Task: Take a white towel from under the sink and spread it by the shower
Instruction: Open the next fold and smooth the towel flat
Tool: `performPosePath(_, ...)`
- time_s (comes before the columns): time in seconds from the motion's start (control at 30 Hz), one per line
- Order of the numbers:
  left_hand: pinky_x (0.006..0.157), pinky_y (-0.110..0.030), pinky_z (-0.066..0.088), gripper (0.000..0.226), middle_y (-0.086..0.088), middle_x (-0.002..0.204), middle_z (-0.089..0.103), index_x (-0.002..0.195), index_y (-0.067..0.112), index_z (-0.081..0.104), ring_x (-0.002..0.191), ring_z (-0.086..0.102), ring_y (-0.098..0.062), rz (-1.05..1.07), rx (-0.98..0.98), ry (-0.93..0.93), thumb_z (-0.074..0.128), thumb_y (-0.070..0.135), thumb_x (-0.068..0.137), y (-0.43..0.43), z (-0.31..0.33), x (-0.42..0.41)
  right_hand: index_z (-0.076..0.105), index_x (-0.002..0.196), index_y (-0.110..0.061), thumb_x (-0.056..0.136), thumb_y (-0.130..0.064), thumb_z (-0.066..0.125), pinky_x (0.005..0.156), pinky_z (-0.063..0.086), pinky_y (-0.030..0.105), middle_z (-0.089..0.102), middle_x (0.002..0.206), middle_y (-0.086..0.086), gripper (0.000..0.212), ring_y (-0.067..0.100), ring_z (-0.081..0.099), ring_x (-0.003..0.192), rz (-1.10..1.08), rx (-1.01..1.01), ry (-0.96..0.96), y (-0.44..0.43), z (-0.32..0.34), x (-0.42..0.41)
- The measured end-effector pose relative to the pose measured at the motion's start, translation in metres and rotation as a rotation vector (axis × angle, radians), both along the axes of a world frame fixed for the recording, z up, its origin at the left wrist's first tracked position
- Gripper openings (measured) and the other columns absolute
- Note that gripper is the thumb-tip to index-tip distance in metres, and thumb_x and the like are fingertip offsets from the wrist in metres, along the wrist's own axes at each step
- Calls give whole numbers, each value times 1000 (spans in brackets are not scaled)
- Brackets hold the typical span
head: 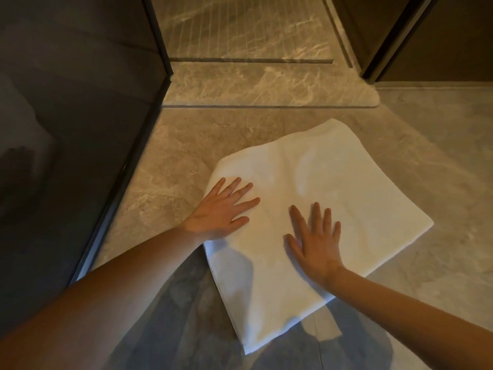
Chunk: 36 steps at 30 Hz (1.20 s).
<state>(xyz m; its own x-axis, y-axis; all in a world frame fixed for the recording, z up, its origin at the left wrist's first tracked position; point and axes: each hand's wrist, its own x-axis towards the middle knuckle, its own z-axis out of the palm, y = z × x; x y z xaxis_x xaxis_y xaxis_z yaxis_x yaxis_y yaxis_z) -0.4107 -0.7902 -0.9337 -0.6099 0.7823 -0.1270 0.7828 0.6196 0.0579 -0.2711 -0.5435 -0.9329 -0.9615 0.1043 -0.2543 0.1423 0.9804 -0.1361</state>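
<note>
A white towel (pixel 314 182) lies spread flat on the marble floor, turned at an angle, a short way in front of the shower threshold (pixel 240 89). My left hand (pixel 224 209) rests palm down on the towel's left edge, fingers apart. My right hand (pixel 314 236) lies flat on the towel's middle, fingers apart as well. Neither hand grips the cloth. The towel's near corner falls in my shadow.
A dark glass shower panel with a black frame (pixel 128 169) runs along the left. Beyond the raised stone threshold lies the grooved shower floor (pixel 240 28). A dark door or wall panel (pixel 440 36) stands at the back right. Grey marble floor (pixel 440 156) extends right of the towel.
</note>
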Motion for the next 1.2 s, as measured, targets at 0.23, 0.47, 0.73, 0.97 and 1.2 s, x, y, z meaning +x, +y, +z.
performPosePath(0.23,118,-54,-3,61,-8,164,-6,155,34,-3,149,-11,-35,288,-52,-21,14,53,99,-5,-11,54,-12,153,-37,90,-69,9,108,4,74,-7,161,21,73,52,-11,143,279,79,-7,7,-14,-21)
performPosePath(0.47,112,-58,18,79,-23,160,-9,153,20,-16,143,9,-45,546,-282,-252,15,64,95,-4,17,129,-2,152,-43,88,-69,17,116,10,62,3,163,13,71,45,5,147,954,252,-13,24,9,-125)
performPosePath(0.73,90,-46,44,45,-18,122,53,129,6,54,114,48,-36,839,342,-17,62,22,88,-81,44,68,-1,152,-48,94,-64,8,113,15,64,6,164,6,61,38,4,149,537,-41,62,-69,15,-74)
performPosePath(0.97,77,-28,41,34,-7,107,52,116,8,61,101,53,-27,1245,558,-368,65,24,86,-106,24,67,2,153,-44,96,-56,9,108,13,73,5,163,14,58,47,5,147,482,72,41,-88,-9,-40)
performPosePath(1.2,56,-10,45,21,7,86,63,94,29,62,74,61,-5,1116,823,-521,72,16,81,-99,30,78,12,154,-38,98,-54,17,104,20,75,14,161,17,59,48,13,145,482,82,40,-74,-11,-15)
